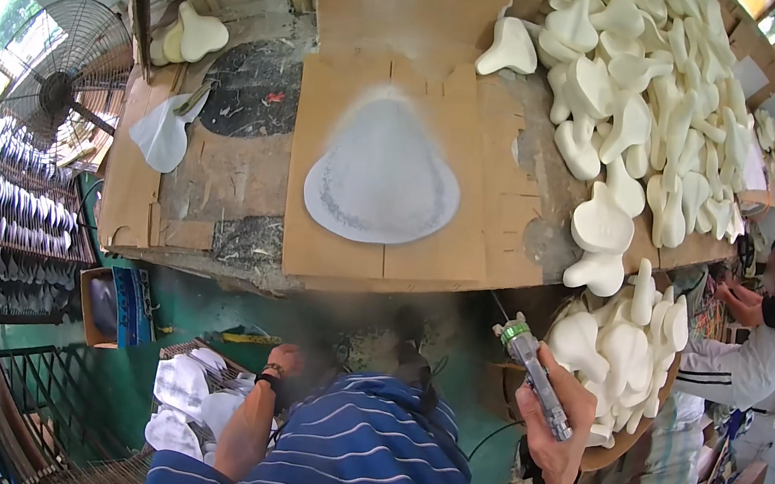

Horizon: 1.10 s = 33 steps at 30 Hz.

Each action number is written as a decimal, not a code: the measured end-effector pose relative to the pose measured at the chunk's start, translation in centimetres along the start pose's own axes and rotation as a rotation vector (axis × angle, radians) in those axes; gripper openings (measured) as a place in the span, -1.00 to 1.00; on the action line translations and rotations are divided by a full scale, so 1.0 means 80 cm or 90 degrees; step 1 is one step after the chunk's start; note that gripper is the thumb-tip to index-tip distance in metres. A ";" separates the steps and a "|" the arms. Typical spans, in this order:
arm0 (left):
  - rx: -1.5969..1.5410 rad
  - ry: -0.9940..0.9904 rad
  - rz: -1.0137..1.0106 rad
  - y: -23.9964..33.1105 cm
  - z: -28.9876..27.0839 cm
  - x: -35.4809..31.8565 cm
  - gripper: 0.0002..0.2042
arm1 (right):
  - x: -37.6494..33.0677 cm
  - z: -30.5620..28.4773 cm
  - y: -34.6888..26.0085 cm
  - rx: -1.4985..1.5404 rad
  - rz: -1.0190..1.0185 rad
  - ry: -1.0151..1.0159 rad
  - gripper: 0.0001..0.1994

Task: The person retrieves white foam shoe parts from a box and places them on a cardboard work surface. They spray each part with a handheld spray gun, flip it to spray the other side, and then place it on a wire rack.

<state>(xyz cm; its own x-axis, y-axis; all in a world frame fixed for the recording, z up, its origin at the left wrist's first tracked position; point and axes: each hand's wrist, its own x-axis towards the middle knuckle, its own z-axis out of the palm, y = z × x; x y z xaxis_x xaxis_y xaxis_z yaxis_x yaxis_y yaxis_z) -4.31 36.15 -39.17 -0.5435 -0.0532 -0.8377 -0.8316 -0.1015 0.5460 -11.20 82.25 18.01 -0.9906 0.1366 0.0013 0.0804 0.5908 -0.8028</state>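
My right hand [559,420] is closed around a grey spray gun [533,371] with a green collar near its nozzle, held below the front edge of the cardboard-covered bench [335,254]. A white, rounded triangular fabric piece [384,173] lies flat in the middle of the bench. My left hand [282,363] reaches down on the left to a pile of white fabric pieces [190,393] in a wire basket; whether it grips one is hidden. My blue striped shirt [373,470] fills the lower middle.
A big heap of white foam moulds [650,91] covers the bench's right side, and more fill a basket [626,358] by my right hand. A fan [60,83] and a rack of white pieces [25,218] stand left. Another person [767,319] sits at right.
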 end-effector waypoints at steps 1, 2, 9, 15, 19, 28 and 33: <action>0.010 0.025 0.065 -0.007 -0.008 -0.005 -0.74 | -0.002 -0.004 0.002 0.008 0.004 0.003 -0.45; 0.022 -0.026 -0.022 0.002 -0.028 0.000 -0.77 | -0.002 -0.009 0.004 0.001 -0.014 -0.003 -0.45; 0.126 0.061 -0.025 0.045 0.018 -0.057 -0.71 | -0.013 -0.010 0.009 0.018 0.010 -0.042 -0.44; 0.039 -0.016 -0.033 0.030 -0.002 -0.035 -0.71 | -0.005 -0.014 -0.002 -0.013 -0.022 -0.069 -0.43; 0.207 0.018 -0.001 0.039 0.009 -0.027 -0.68 | -0.006 -0.008 0.007 0.025 -0.037 0.017 -0.44; -0.063 -0.019 -0.104 0.053 0.000 -0.027 -0.65 | 0.001 -0.038 -0.004 -0.120 -0.069 -0.045 -0.35; -0.034 -0.014 -0.020 0.073 0.021 -0.049 -0.64 | -0.005 -0.016 0.013 -0.087 -0.090 -0.026 -0.31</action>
<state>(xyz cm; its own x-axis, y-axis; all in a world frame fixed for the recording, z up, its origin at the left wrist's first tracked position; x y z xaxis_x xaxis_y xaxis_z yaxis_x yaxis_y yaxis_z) -7.25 37.45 -32.71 -0.5204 -0.0268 -0.8535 -0.8412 -0.1558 0.5177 -10.56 83.86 17.94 -0.9966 0.0136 0.0817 -0.0483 0.7049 -0.7076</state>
